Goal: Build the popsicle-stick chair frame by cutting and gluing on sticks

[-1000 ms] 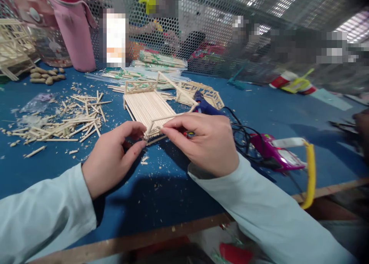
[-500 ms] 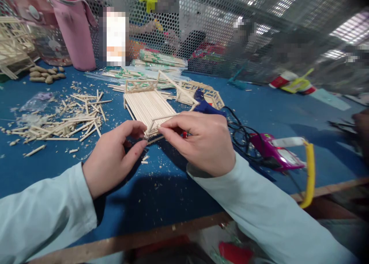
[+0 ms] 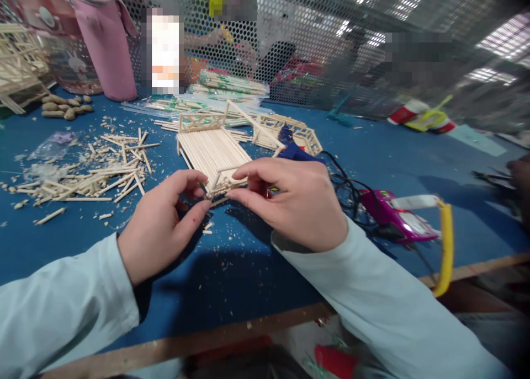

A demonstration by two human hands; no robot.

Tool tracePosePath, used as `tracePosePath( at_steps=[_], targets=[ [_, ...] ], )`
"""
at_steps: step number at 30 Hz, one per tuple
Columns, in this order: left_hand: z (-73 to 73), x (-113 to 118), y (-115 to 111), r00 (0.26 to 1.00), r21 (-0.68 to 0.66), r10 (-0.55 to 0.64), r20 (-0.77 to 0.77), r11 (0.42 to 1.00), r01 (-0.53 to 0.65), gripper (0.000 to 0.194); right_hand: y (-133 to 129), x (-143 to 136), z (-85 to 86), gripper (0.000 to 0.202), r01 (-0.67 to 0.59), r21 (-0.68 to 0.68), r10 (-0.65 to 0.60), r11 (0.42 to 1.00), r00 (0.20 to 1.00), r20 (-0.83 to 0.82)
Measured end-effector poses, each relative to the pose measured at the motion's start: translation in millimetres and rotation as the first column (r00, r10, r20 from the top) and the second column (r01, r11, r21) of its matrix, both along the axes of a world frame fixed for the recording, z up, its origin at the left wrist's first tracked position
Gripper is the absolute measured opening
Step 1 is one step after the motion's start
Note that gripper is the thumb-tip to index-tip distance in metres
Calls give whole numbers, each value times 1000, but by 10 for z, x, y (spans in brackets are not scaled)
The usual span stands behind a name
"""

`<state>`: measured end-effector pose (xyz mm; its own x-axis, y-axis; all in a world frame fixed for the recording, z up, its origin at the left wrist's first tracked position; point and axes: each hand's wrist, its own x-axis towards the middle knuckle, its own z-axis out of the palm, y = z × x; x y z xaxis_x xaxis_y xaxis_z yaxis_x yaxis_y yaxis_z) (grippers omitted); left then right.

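Note:
A small bed-like model made of thin wooden sticks (image 3: 213, 147) stands on the blue table, with a slatted top and a low railing at its far end. My left hand (image 3: 163, 222) has thumb and forefinger around the model's near left corner, gripping it. Close by, my right hand (image 3: 296, 202) is at the near railing, its thumb and forefinger parted around the small sticks there. Contact between those fingertips and the railing is hard to make out. Behind my right hand lies a dark blue tool (image 3: 296, 151), apparently a glue gun, beside a second stick structure (image 3: 308, 133).
Loose cut sticks (image 3: 107, 175) and crumbs litter the left. Peanuts (image 3: 66, 107), a pink bottle sleeve (image 3: 108, 48) and bagged sticks (image 3: 232, 84) stand along the mesh partition (image 3: 306, 53). At right are black cords and a purple device (image 3: 393, 219) near a yellow-handled tool (image 3: 445, 252).
The thumb and forefinger of my right hand have spread apart from a pinch at the near railing. My left hand keeps its place at the corner, and the model has hardly moved.

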<state>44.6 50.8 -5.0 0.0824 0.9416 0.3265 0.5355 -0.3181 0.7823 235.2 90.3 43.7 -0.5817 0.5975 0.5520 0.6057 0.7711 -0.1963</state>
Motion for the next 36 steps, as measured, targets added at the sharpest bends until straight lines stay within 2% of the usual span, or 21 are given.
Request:
tracePosePath(
  at_steps=[4, 7, 9, 12, 14, 17, 20, 23, 27, 31, 36],
  targets=[
    [21, 30, -14, 996, 65, 85, -18, 994, -84, 35, 44, 102, 91, 18, 24, 92, -12, 995, 993, -120],
    [15, 78, 8, 995, 23, 99, -8, 995, -99, 41, 196, 231, 125, 29, 42, 170, -32, 984, 997, -65],
    [10, 103, 33, 995, -18, 93, -27, 995, -93, 39, 317, 310, 115, 30, 23, 152, -25, 988, 1000, 10],
    [29, 98, 72, 994, -17, 93, -60, 995, -94, 28, 425, 354, 74, 19, -1, 80, -1, 997, 1000, 20],
    [59, 62, 87, 991, -11, 118, -56, 993, -119, 24, 417, 324, 48, 13, -28, 46, 28, 999, 1000, -1],
    [103, -22, 89, 988, -9, 152, -6, 988, -152, 22, 323, 232, 22, 17, -58, 46, 61, 997, 996, -68],
    [116, -98, 75, 988, 3, 118, 103, 993, -119, 25, 220, 156, 9, 18, -75, 50, 80, 996, 991, -105],
    [105, -127, 71, 973, 67, 24, 228, 997, -41, 42, 167, 131, 5, 17, -55, 52, 61, 997, 992, -113],
    [109, -94, 108, 944, 111, -103, 314, 991, 71, 60, 148, 128, 4, 17, -31, 72, 38, 997, 994, -101],
    [138, -44, 144, 927, 62, -114, 356, 993, 98, 59, 131, 121, 6, 17, -25, 85, 34, 996, 993, -110],
    [149, -22, 139, 895, 66, -93, 436, 995, 72, 60, 115, 119, 14, 17, -3, 68, 10, 998, 994, -105]
  ],
)
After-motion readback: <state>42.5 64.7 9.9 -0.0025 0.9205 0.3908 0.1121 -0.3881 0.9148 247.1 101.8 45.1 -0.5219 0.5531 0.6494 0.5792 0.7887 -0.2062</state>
